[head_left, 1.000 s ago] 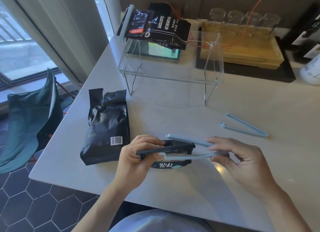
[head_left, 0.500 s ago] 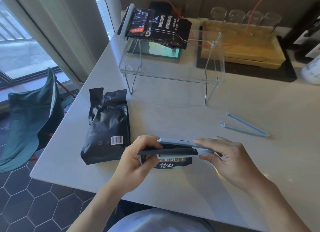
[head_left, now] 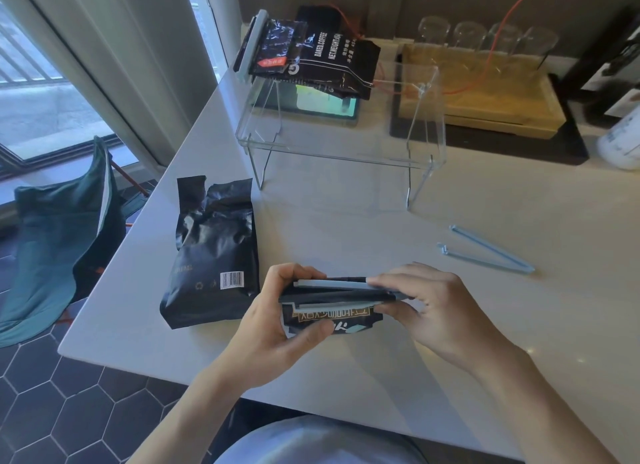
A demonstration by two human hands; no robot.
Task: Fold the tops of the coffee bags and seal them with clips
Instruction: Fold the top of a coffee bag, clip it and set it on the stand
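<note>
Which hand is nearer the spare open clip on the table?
Right. The right hand lies just left of the open clip; the left hand sits farther left.

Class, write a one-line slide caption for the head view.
Both hands press a pale blue clip onto a folded black coffee bag.

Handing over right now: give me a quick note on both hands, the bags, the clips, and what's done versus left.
Left hand holds the small coffee bag by its folded top.
Right hand pinches the light blue clip over that fold; whether it is latched cannot be told.
Done: clipped bags rest on the clear stand.
Left: latch this clip, then fold the open black bag on the table and seal it with the spare clip.
</note>
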